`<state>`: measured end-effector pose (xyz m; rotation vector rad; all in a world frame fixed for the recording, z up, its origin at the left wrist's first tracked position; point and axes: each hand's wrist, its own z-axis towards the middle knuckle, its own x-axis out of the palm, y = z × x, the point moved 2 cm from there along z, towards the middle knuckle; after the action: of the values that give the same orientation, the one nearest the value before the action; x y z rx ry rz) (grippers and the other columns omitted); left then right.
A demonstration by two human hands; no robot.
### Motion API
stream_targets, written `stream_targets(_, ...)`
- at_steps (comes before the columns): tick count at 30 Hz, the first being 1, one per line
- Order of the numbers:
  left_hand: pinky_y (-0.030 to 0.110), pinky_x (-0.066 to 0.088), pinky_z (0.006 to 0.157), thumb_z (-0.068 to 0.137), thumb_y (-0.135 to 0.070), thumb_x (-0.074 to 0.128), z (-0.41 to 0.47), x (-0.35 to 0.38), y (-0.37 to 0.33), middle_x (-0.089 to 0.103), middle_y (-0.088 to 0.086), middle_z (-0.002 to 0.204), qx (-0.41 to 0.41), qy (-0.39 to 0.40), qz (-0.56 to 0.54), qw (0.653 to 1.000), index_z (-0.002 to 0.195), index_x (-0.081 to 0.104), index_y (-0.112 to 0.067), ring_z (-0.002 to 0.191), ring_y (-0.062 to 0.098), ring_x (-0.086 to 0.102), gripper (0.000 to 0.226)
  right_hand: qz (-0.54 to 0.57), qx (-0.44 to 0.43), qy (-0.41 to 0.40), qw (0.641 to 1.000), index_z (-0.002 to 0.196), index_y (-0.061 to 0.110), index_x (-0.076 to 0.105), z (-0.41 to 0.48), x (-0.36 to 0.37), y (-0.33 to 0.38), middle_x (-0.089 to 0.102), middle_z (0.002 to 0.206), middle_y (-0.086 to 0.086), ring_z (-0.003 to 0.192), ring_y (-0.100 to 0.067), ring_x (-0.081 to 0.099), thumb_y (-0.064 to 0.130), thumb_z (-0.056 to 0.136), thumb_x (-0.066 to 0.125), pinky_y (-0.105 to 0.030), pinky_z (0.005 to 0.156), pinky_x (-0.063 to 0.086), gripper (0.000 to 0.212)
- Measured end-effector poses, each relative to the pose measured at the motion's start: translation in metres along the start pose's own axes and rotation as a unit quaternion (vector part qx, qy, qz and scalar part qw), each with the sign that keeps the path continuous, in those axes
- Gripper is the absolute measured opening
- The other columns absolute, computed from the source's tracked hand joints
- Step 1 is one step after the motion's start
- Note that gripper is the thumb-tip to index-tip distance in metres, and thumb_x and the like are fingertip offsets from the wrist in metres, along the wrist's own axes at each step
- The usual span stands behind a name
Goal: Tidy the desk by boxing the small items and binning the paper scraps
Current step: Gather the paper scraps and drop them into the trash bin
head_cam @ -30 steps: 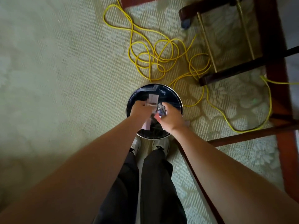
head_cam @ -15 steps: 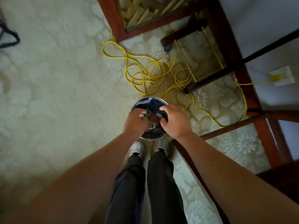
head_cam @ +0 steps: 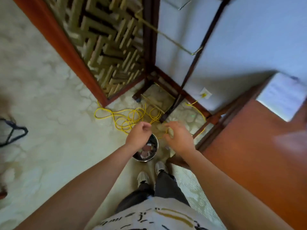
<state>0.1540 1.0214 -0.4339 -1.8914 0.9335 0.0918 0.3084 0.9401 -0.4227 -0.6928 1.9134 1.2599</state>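
1. Both hands have lifted off the bin (head_cam: 144, 159) and drawn apart, and they no longer hold scraps.
2. Left hand (head_cam: 138, 135) has its fingers curled in and is empty. Right hand (head_cam: 180, 138) is blurred, with fingers loosely spread and empty.
3. Paper scraps (head_cam: 147, 149) lie inside the bin, on the carpet.
4. Yellow cable (head_cam: 126, 118) lies beyond, and the table (head_cam: 249, 160) is to the right.

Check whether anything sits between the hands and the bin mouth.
Nothing visible. Left hand is over the bin, right hand beside it; the mouth is uncovered, paper scraps inside. Yellow cable lies on the carpet behind it.
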Motion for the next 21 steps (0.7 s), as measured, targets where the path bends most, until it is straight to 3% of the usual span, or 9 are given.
stream_targets(3,0.034,0.048,0.098,0.086,-0.012,0.063,-0.018,0.008,-0.034,0.065,-0.007,0.102,0.06,0.038,0.045,0.996,0.102,0.062,-0.025,0.102,0.015,0.063,0.021,-0.01,0.021,-0.059,0.998,0.122,0.02,0.063,-0.031,-0.031,-0.006,0.061,0.122,0.001,0.114,-0.021,0.056,0.022,0.085,0.064,-0.032,0.09,0.044,0.038)
stream_targets(6,0.029,0.047,0.093,0.086,-0.007,0.063,-0.036,0.025,-0.07,0.065,-0.002,0.099,0.119,0.087,0.077,0.986,0.105,0.064,-0.017,0.098,0.017,0.062,0.021,-0.012,0.06,-0.102,0.993,0.124,0.025,0.06,-0.065,-0.059,-0.012,0.057,0.126,0.007,0.119,-0.016,0.052,0.027,0.087,0.061,-0.03,0.092,0.043,0.037)
stream_targets(11,0.027,0.048,0.086,0.085,-0.011,0.059,-0.068,0.071,-0.119,0.064,-0.008,0.095,0.188,0.163,0.113,0.962,0.097,0.06,-0.027,0.094,0.014,0.062,0.019,0.0,0.149,-0.18,0.972,0.121,0.029,0.061,-0.131,-0.098,-0.043,0.058,0.124,0.007,0.117,-0.018,0.052,0.028,0.086,0.057,-0.031,0.093,0.045,0.035)
stream_targets(16,0.004,0.038,0.063,0.09,-0.012,0.056,-0.112,0.139,-0.159,0.06,-0.006,0.102,0.269,0.232,0.177,0.918,0.109,0.061,-0.02,0.095,0.01,0.057,0.021,0.018,0.249,-0.253,0.934,0.126,0.027,0.059,-0.214,-0.128,-0.082,0.056,0.132,0.008,0.124,-0.015,0.049,0.026,0.089,0.058,-0.031,0.1,0.043,0.037)
stream_targets(21,0.029,0.049,0.089,0.09,-0.022,0.055,-0.167,0.21,-0.183,0.062,-0.013,0.105,0.332,0.293,0.242,0.863,0.105,0.058,-0.033,0.099,0.007,0.059,0.019,0.034,0.325,-0.302,0.895,0.125,0.029,0.059,-0.301,-0.144,-0.127,0.056,0.132,0.009,0.124,-0.013,0.049,0.026,0.088,0.059,-0.032,0.1,0.045,0.037)
